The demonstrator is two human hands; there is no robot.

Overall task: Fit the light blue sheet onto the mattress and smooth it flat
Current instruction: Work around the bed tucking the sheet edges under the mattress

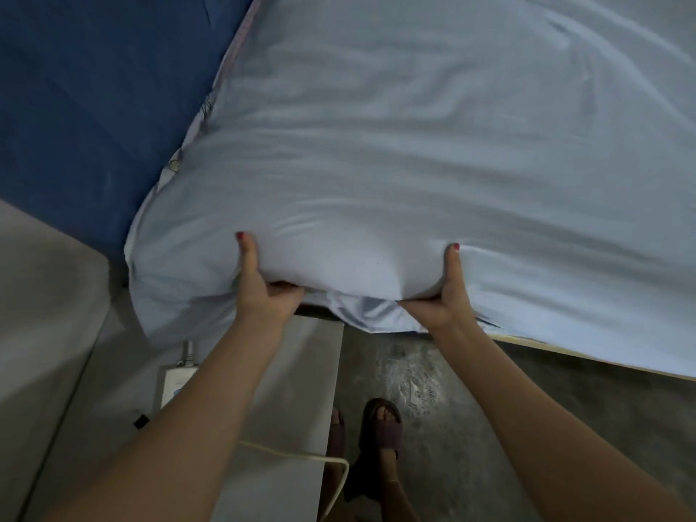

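Both hands clamp the near edge of the thick mattress under its smooth light blue cotton sheet (414, 145), close to the corner by the dark blue wall (75, 88). The left hand (263, 288) has its thumb pressed on top of the cloth and its fingers curled underneath, out of sight; the right hand (440, 295) mirrors it, thumb up over the edge, fingers tucked below. Held this way, the hands look to be raising the edge so the loose hem can go under, which would explain the swell of fabric between the two thumbs and the bunched fold (361, 310) hanging just below the fingers. Beyond the thumbs the sheet lies spread over the top with long soft creases running away from the grip. Left of the left thumb, the corner is covered but puckered. Under the wrists are a pale low cabinet (301, 371), grey concrete floor (489, 389) and dark sandals (380, 423). I judge the tucking near done, the smoothing not yet begun
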